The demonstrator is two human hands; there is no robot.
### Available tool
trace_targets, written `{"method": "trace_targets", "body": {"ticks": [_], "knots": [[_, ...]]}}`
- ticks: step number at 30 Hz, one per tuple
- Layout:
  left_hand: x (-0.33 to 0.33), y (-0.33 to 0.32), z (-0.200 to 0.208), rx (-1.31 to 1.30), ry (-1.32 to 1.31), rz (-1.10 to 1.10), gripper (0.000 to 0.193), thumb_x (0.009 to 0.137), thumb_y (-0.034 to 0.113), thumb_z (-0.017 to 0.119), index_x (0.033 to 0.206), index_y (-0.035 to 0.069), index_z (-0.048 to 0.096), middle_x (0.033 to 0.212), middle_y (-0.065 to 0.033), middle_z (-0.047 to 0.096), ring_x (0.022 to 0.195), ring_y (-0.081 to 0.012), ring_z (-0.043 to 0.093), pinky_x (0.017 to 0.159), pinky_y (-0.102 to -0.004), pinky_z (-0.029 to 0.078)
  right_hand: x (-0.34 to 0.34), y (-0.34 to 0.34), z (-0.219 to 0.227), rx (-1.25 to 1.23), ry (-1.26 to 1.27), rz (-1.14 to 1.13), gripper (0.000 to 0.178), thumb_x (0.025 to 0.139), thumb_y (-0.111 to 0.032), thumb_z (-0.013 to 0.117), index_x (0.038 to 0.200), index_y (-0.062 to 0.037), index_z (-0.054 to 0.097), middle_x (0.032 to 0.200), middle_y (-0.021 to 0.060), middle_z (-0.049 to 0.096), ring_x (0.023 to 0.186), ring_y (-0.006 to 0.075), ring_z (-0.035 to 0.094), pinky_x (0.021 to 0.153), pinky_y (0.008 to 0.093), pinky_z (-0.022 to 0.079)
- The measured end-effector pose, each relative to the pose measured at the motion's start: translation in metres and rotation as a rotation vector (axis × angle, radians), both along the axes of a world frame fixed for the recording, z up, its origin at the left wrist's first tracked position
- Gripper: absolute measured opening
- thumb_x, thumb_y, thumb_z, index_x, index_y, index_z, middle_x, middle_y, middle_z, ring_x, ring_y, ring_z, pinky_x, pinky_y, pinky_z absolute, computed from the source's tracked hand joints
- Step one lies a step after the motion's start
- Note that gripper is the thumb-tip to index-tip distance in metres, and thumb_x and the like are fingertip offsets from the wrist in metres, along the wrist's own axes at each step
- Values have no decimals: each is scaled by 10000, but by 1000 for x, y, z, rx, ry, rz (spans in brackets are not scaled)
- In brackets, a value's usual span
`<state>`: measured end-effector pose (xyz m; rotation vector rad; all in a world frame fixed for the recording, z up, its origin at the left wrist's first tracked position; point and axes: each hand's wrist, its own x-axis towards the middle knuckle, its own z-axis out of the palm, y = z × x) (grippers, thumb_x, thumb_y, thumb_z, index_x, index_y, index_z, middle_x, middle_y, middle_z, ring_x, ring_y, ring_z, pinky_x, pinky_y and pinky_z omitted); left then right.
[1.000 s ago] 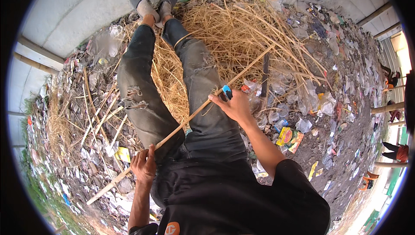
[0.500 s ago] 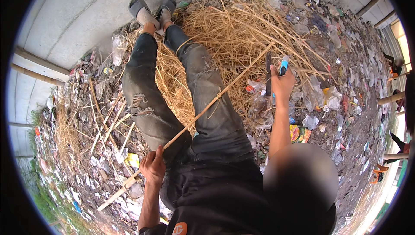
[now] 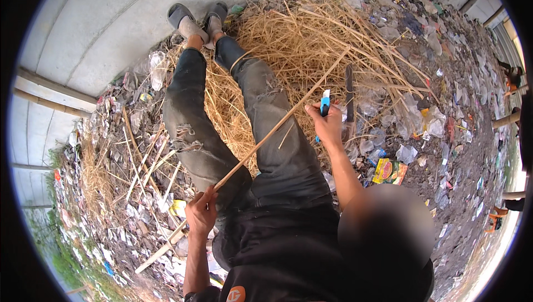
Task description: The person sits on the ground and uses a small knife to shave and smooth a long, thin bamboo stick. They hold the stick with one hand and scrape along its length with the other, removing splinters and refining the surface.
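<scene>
My left hand (image 3: 201,211) is closed around the lower part of a long, thin bamboo stick (image 3: 264,142). The stick slants up and to the right across my thighs, and its far end reaches over the straw-like shavings. In my right hand (image 3: 327,126) is a blue utility knife (image 3: 325,104) with a pale tip, gripped a little to the right of the stick and apart from it. A small curled shaving (image 3: 286,136) lies on my right thigh. Beyond my right hand, a long dark flat blade (image 3: 349,92) rests on the ground.
A heap of shavings (image 3: 288,35) spreads around my feet, against a grey wall (image 3: 144,8). Loose bamboo pieces (image 3: 147,163) lie to my left. Plastic scraps and a yellow-green packet (image 3: 390,171) litter the ground at right. Wooden posts (image 3: 506,120) stand at the far right.
My right hand has moved left with the utility knife, away from the dark blade and closer to the stick. A shaving that hung by the stick now lies on my thigh.
</scene>
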<state>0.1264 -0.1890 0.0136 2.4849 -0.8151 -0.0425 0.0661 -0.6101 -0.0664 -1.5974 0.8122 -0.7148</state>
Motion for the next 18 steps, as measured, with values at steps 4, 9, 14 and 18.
{"method": "trace_targets", "body": {"ticks": [4, 9, 14, 18], "knots": [[-2, -4, 5, 14, 35, 24, 233, 917, 58, 762, 1147, 94, 778, 694, -122, 625, 547, -283, 617, 526, -394, 467, -2, -22, 6, 112, -109, -226, 231, 922, -210, 835, 980, -3, 752, 649, -61, 565, 599, 46, 482, 558, 266, 370], [2, -5, 5, 5, 62, 13, 211, 927, 73, 755, 1137, 84, 773, 705, -126, 631, 551, -291, 609, 539, -391, 462, -8, 13, 37, -326, 175, 579, 301, 867, -326, 879, 995, -74, 773, 618, 17, 596, 600, 132, 543, 587, 317, 433], [7, -2, 6, -14, 141, 6, 230, 930, 81, 752, 1159, 83, 772, 708, -127, 631, 552, -291, 602, 541, -386, 455, -5, -5, 5, -261, 195, 328, 304, 874, -355, 874, 880, -66, 782, 632, 58, 639, 595, 179, 601, 580, 351, 448], [7, 2, 3, 26, 77, -3, 266, 911, 77, 764, 1176, 98, 777, 687, -116, 605, 553, -295, 608, 544, -394, 465, 10, -24, 18, -133, 111, -12, 391, 897, -401, 850, 926, -21, 764, 637, 90, 654, 614, 212, 642, 593, 370, 476]]}}
